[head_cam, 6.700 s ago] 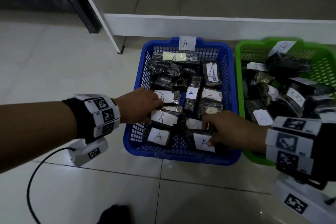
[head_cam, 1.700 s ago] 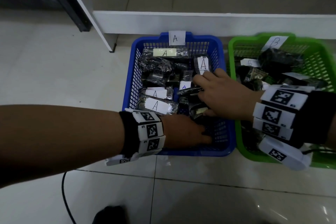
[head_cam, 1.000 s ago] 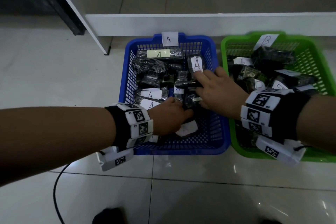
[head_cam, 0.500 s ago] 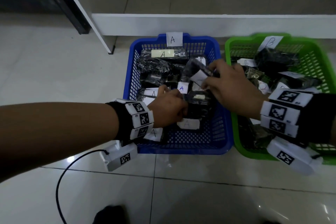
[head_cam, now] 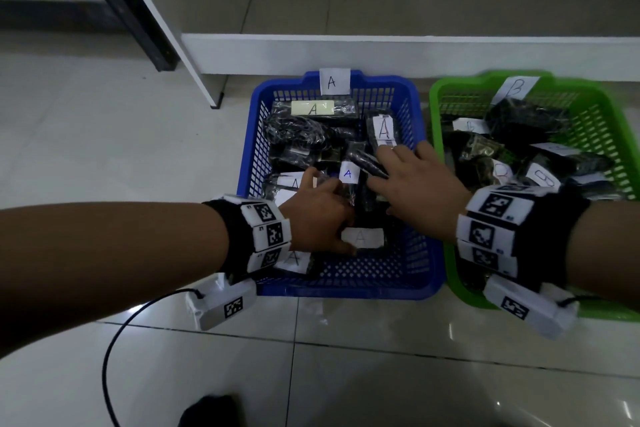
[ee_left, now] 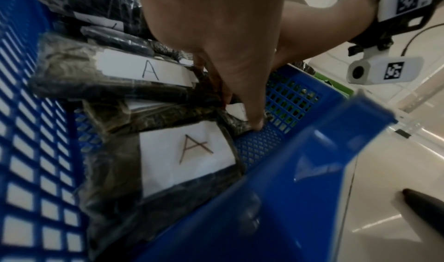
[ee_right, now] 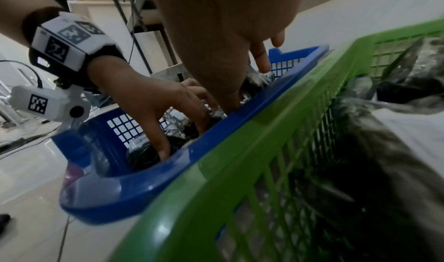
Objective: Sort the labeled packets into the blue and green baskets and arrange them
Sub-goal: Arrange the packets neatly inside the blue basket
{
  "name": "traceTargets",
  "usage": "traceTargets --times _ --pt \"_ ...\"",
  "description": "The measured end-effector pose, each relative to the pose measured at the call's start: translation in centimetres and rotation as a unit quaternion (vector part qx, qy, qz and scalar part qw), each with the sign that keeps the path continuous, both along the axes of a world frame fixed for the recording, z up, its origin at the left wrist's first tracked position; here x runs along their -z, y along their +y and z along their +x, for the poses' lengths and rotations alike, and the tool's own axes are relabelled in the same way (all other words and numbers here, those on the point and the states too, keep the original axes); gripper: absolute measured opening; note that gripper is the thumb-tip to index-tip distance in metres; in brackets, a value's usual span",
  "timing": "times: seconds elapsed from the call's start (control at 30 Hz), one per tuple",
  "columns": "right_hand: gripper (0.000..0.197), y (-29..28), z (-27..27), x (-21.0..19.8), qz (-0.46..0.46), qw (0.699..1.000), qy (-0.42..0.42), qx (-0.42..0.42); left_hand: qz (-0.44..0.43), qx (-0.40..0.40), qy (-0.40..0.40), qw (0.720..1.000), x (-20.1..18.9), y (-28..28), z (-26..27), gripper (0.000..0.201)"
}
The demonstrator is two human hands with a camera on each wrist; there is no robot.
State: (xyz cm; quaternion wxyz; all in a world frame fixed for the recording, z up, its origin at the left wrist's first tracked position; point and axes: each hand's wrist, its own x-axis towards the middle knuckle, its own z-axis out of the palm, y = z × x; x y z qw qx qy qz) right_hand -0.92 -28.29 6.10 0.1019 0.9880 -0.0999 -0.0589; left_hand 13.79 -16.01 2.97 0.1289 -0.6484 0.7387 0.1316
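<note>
The blue basket (head_cam: 346, 289) tagged A holds several dark packets with white A labels. The green basket (head_cam: 460, 291) tagged B, on its right, holds B packets (head_cam: 540, 177). My left hand (head_cam: 322, 215) is inside the blue basket's near half. Its fingers curl on the end of an A packet (head_cam: 362, 237), and its thumb (ee_left: 257, 125) reaches down to the basket floor. My right hand (head_cam: 412, 187) lies flat with spread fingers on the packets at the basket's right side. Its fingertips touch a barcode A packet (head_cam: 382, 128).
Both baskets stand side by side on pale floor tiles, with a white shelf base (head_cam: 381, 52) just behind them and a dark post (head_cam: 128, 10) at the back left. A black cable (head_cam: 114, 340) loops on the floor under my left wrist. A dark shoe tip (head_cam: 207, 409) shows at the bottom.
Half a second ago my right hand held a packet lifted above the pile. Now that packet lies in the blue basket and the hand is flat on the pile. My left hand stays put.
</note>
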Motion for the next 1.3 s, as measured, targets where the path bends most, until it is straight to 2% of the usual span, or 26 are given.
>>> traceTargets --times 0.07,0.13,0.3,0.43,0.53,0.7,0.8,0.87,0.93,1.0,1.1,1.2,1.3 --pt "0.047 0.2 0.1 0.4 -0.004 1.0 -0.005 -0.005 0.027 0.018 -0.021 0.999 -0.1 0.0 -0.1 0.055" --pt "0.044 0.5 -0.1 0.7 -0.011 1.0 -0.009 0.0 0.03 0.029 -0.038 0.998 -0.1 0.0 -0.2 0.052" --pt "0.046 0.2 -0.4 1.4 -0.005 1.0 -0.012 -0.005 -0.047 0.045 -0.074 0.995 0.6 0.4 0.4 0.052" --pt "0.049 0.0 -0.5 1.8 0.008 1.0 -0.009 -0.018 -0.067 0.067 -0.094 0.991 0.7 0.6 0.2 0.036" --pt "0.044 0.1 -0.7 1.8 0.024 0.999 -0.02 -0.026 -0.068 0.06 -0.062 0.994 1.1 0.7 0.4 0.033" --pt "0.033 -0.7 -1.1 0.8 0.066 0.994 -0.084 0.001 -0.024 0.034 0.018 0.999 -0.1 1.2 2.9 0.071" --pt "0.02 -1.5 -1.5 -0.1 0.122 0.984 -0.132 0.015 -0.08 -0.026 0.079 0.993 -2.1 1.7 5.2 0.071" --pt "0.025 -1.4 -1.9 -0.4 0.126 0.983 -0.132 0.01 -0.074 -0.075 0.095 0.99 -2.8 2.1 6.7 0.066" --pt "0.04 -0.9 -2.4 -0.2 0.106 0.99 -0.098 -0.001 -0.025 -0.083 0.048 0.995 -2.9 2.6 7.6 0.06" --pt "0.052 -0.4 -2.9 0.2 0.093 0.994 -0.058 -0.005 0.015 -0.052 -0.016 0.998 -2.6 2.9 7.7 0.057" --pt "0.044 -0.2 -2.9 0.4 0.103 0.994 -0.047 -0.005 0.007 -0.042 -0.046 0.998 -2.5 2.8 7.3 0.053" --pt "0.025 -0.6 -2.5 0.0 0.147 0.986 -0.076 -0.001 -0.023 -0.066 0.047 0.996 -3.5 2.6 7.0 0.049" --pt "0.014 -1.2 -2.4 -0.3 0.189 0.977 -0.092 0.027 0.018 -0.051 0.146 0.988 -4.5 2.7 6.2 0.048"
